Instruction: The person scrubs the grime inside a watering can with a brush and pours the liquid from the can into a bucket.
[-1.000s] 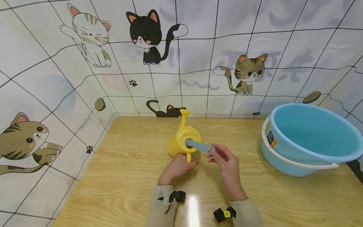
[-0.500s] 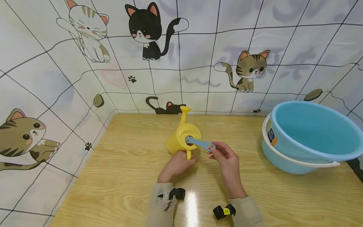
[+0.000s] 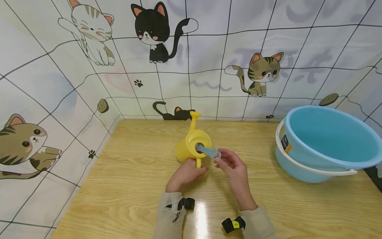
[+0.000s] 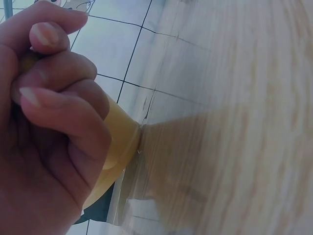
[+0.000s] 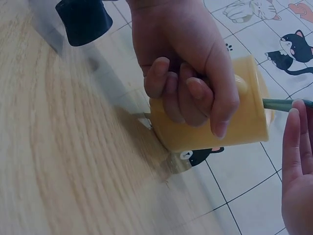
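Wood-grain worktop (image 3: 131,176) | yellow plastic watering can (image 3: 191,146) on it, left hand's (image 3: 188,173) fingers round handle (image 3: 198,163) | right hand's (image 3: 234,168) fingers pinch slim blue plastic tool (image 3: 210,151) reaching into can | slack pinch could drop it inside

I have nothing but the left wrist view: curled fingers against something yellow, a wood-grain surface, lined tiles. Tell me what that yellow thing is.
Observer: The head view shows a yellow plastic watering can with a flared spout on its far side.
Operator: Report on the other grip.
Observer: The right grip, a bare hand, pinches the near end of a slim light-blue tool; the tool's far end is at the can's mouth, how deep I can't tell.
Operator: Name whatever else stands nearby.
Observer: A wide light-blue bucket with a white handle, to the right of both arms.
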Action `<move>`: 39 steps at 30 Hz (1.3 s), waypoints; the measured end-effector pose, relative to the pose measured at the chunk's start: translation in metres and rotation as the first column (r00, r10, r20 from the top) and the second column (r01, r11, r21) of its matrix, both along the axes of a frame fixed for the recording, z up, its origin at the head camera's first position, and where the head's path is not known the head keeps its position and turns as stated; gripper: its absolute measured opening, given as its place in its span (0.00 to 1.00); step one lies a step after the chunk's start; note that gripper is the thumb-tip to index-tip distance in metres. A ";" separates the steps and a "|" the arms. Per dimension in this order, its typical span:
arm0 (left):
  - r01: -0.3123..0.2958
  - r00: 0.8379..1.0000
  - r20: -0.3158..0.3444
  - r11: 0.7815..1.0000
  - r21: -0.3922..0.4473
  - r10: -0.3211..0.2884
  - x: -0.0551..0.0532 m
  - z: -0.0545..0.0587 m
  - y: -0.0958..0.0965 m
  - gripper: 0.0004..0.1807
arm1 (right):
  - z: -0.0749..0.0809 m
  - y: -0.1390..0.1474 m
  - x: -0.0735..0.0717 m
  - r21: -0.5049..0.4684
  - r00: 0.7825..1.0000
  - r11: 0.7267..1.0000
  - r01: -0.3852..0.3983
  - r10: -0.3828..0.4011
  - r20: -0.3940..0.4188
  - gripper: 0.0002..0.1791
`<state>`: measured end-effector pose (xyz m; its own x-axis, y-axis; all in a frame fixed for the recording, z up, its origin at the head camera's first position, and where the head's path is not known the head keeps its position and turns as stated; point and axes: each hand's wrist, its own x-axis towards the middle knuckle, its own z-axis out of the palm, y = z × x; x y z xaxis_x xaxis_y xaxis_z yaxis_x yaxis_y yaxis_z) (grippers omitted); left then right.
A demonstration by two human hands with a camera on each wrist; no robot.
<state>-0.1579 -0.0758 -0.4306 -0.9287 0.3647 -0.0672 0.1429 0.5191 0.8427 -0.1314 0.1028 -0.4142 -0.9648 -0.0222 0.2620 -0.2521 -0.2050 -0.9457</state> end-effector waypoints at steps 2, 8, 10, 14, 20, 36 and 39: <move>-0.003 1.000 -0.001 1.000 0.001 0.003 0.000 0.000 0.000 0.18 | 0.000 -0.002 0.000 0.002 1.000 1.000 0.005 -0.005 0.024 0.19; -0.002 1.000 -0.009 1.000 0.002 0.002 0.000 -0.002 -0.001 0.18 | 0.003 -0.006 0.000 0.033 0.993 0.998 0.055 -0.059 0.103 0.19; -0.005 1.000 -0.005 1.000 0.005 0.005 0.000 -0.002 -0.001 0.18 | 0.005 -0.007 0.001 0.040 0.988 0.997 0.067 -0.072 0.137 0.19; -0.012 1.000 0.002 1.000 0.000 0.012 0.001 -0.003 0.000 0.18 | 0.010 -0.007 0.004 0.059 0.985 0.996 0.073 -0.082 0.155 0.20; -0.019 1.000 0.018 1.000 0.011 0.018 0.001 -0.003 0.000 0.19 | 0.014 -0.006 0.007 0.061 0.989 0.997 0.055 -0.063 0.131 0.20; -0.010 1.000 0.002 0.999 -0.031 0.010 -0.001 -0.002 0.001 0.19 | 0.018 0.005 0.006 -0.013 1.000 1.000 0.018 -0.018 0.014 0.17; -0.005 1.000 -0.001 0.999 -0.033 0.005 -0.001 -0.003 0.001 0.19 | 0.016 0.005 0.005 -0.025 1.000 1.000 0.014 -0.013 0.005 0.18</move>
<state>-0.1593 -0.0752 -0.4335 -0.9304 0.3581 -0.0781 0.1413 0.5472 0.8250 -0.1260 0.1082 -0.3978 -0.9661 -0.0028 0.2580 -0.2508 -0.2249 -0.9415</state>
